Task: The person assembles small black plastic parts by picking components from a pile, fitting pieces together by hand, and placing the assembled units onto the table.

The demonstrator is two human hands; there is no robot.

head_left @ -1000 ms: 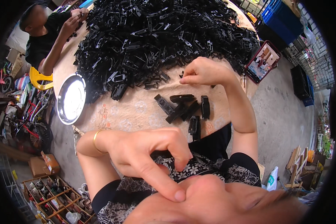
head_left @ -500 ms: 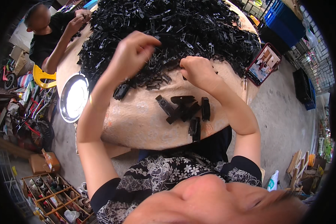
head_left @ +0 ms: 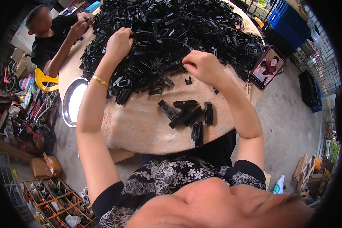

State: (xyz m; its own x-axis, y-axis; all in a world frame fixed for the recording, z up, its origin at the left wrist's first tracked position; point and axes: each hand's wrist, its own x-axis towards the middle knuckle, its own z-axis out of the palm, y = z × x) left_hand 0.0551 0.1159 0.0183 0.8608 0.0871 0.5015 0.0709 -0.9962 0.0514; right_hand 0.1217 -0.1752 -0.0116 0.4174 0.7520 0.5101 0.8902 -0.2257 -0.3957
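Note:
A large heap of small black plastic parts (head_left: 167, 34) covers the far side of the round table (head_left: 140, 129). My left hand (head_left: 119, 43) is over the heap's left part, its fingers curled down; whatever they hold is hidden. At the heap's front edge my right hand (head_left: 205, 66) has thumb and forefinger pinched together, with a dark bit at the tips too small to name. Just below it lies a small loose black piece (head_left: 188, 80). Closer to me sits a little group of long black plastic pieces (head_left: 186, 114), touched by neither hand.
A shiny metal tray (head_left: 69, 102) stands at the table's left edge. A phone (head_left: 267, 68) with a lit screen is propped at the right edge. Across on the left, another person (head_left: 53, 41) handles something small, beside a yellow stool (head_left: 45, 80). Blue crates (head_left: 288, 22) stand far right.
My left hand has moved left and farther away over the heap. My right hand has shifted slightly, and the small loose piece below it shows more plainly. The phone's picture differs.

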